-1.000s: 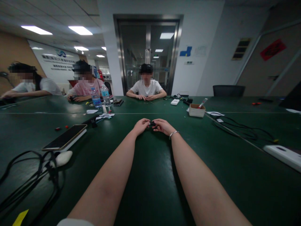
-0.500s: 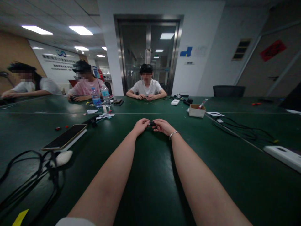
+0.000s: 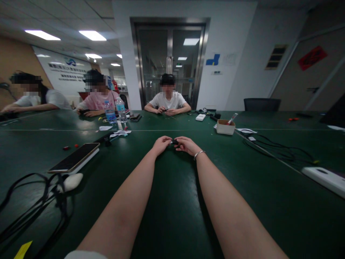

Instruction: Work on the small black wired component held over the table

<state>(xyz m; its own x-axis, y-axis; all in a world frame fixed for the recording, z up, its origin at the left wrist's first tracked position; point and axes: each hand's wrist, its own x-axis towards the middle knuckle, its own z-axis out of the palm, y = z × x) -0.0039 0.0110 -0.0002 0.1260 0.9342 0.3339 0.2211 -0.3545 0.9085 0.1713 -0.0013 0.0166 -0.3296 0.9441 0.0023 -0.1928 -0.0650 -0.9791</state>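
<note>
The left hand [image 3: 161, 145] is closed, its thumb and fingertips pinching the shiny pale end of a small black object [image 3: 175, 142], and the right hand [image 3: 188, 145] grips the dark end of that object from the opposite side; its full shape is too small and too covered by fingers to tell. The small black object is thus held between the two sets of fingertips, over the smooth dark green counter [image 3: 172, 205]; whether it touches the surface cannot be told.

Just to the right of the small black object, a thin silver-coloured bangle [image 3: 199, 154] circles the right wrist. Farther right of the object and beyond it stands an open cream-coloured rectangular box [image 3: 225, 129], with a slim pale pen-like stick [image 3: 233, 118] leaning out. Well to the object's right lie loose thin black cables [image 3: 272, 144] and, nearer the wearer, a long white device [image 3: 325, 177].

Well to the left of the object, a dark-screened phone with a gold-coloured edge [image 3: 74, 157] lies on a white slab [image 3: 86, 160]; also left but nearer is a smooth white rounded item [image 3: 72, 182] beside tangled black cords [image 3: 35, 212]. Left of the object and beyond it stand two clear plastic bottles with blue labels [image 3: 110, 114]. Straight beyond the object sits a person in a white T-shirt [image 3: 171, 100]
</note>
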